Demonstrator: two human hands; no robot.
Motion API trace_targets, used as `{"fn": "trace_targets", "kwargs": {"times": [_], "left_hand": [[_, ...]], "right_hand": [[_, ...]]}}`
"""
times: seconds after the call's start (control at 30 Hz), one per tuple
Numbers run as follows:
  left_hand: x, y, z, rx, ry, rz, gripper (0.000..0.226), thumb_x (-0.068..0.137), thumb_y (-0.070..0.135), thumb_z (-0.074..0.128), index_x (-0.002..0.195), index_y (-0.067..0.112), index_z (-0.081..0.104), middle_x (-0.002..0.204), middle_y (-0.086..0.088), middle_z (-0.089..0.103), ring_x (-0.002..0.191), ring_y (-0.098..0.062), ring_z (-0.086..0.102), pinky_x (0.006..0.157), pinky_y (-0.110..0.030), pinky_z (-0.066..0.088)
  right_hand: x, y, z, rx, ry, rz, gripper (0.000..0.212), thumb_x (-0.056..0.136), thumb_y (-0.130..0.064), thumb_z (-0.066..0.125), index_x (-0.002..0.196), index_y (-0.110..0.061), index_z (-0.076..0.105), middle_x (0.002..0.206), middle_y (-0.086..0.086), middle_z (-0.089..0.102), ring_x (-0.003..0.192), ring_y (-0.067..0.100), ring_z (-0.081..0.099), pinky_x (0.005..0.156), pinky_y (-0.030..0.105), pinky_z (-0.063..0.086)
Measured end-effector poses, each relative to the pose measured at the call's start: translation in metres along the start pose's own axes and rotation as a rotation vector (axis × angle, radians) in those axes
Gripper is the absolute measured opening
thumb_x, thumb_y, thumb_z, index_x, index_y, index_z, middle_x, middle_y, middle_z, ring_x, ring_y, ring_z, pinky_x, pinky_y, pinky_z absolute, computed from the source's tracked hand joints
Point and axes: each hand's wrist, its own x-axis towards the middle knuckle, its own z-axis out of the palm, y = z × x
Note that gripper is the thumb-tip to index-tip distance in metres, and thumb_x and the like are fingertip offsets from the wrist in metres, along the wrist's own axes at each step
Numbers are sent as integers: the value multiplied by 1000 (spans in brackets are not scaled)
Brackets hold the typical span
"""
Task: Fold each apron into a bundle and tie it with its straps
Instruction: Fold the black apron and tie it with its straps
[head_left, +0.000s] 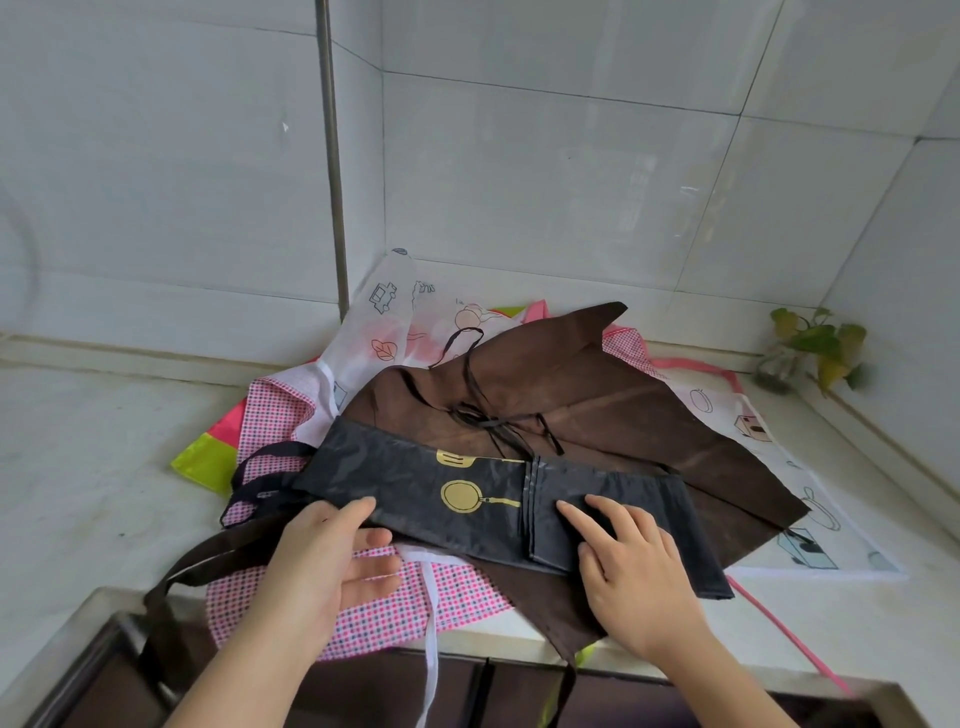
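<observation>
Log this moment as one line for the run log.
black apron folded into strip, untied | left hand holds its near edge | right hand presses it flat | atop brown apron

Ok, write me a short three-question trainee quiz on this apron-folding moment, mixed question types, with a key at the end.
1. True or false: the black apron lies folded into a long strip on top of the brown apron.
2. Multiple choice: what does the right hand do? A) presses flat on the black apron B) pulls a pink strap C) hangs idle off the counter
3. Fill in: the left hand holds the strip's left end, thumb on top, near the black ____ loop.

Key: 1 true; 2 A; 3 strap
</observation>
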Motion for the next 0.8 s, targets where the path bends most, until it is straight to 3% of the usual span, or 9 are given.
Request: {"fn": "trace_targets", "kwargs": {"times": [0.17, 0.3, 0.4, 0.47, 0.57, 0.63, 0.7, 0.73, 0.8], "left_hand": [[12, 1, 9, 25, -13, 28, 32, 93, 29, 78, 92, 3, 60, 80, -12, 56, 59, -19, 55, 62, -37, 57], [24, 12, 25, -25, 19, 193, 33, 95, 22, 74, 126, 19, 62, 118, -2, 70, 99, -21, 71, 95, -43, 59], [34, 21, 43, -78, 0, 203, 70, 96, 20, 72, 154, 39, 36, 143, 1, 58, 117, -29, 66, 96, -47, 58], [37, 26, 59, -77, -23, 216, 73, 99, 15, 67, 157, 42, 30, 143, 3, 56, 116, -29, 66, 92, -51, 61], [35, 28, 79, 89, 38, 352, 71, 105, 9, 55, 160, 41, 26, 143, 5, 52, 118, -28, 62, 96, -54, 58], [24, 26, 91, 333, 113, 581, 66, 107, 9, 49, 162, 39, 26, 131, -2, 64, 108, -20, 65, 88, -39, 57], [7, 18, 98, 555, 126, 851, 62, 107, 12, 47, 161, 36, 30, 87, 0, 71, 71, -11, 63, 59, -24, 45], [-1, 14, 104, 625, 91, 974, 62, 107, 13, 48, 161, 37, 31, 70, 1, 66, 58, -12, 59, 51, -24, 40], [-12, 0, 116, 764, 6, 1165, 65, 104, 12, 50, 161, 38, 31, 72, 2, 65, 62, -17, 62, 53, -29, 42]], "right_hand": [[0, -1, -1, -4, -18, 9, 56, 99, -47, 23, 150, -51, 43, 150, -16, 49, 137, 16, 41, 109, 37, 41], [1, -3, -3, -1, -50, 4, 58, 98, -49, 18, 153, -53, 36, 155, -17, 43, 142, 14, 35, 115, 35, 34], [1, -4, -6, 7, -94, 7, 61, 97, -54, 9, 157, -58, 21, 167, -14, 26, 155, 17, 18, 126, 38, 17], [1, -5, -8, 34, -135, 13, 62, 94, -60, 1, 156, -63, 7, 172, -14, 9, 160, 19, 1, 129, 43, 2], [2, -6, -10, 60, -177, 14, 63, 92, -65, -2, 155, -64, -4, 173, -16, 2, 161, 18, -5, 130, 46, -3], [1, -3, -10, 62, -175, 16, 61, 94, -66, 1, 155, -65, -4, 173, -15, 2, 161, 19, -4, 130, 47, -3], [1, -3, -10, 65, -173, 14, 57, 99, -64, 7, 155, -64, -3, 173, -15, 3, 161, 19, -4, 129, 46, -4], [1, -2, -9, 68, -172, 12, 56, 101, -64, 11, 156, -64, -2, 173, -15, 3, 161, 19, -4, 129, 46, -5], [2, -1, -8, 83, -176, 10, 56, 102, -62, 14, 156, -63, -1, 174, -14, 4, 161, 20, -4, 129, 46, -5]]}}
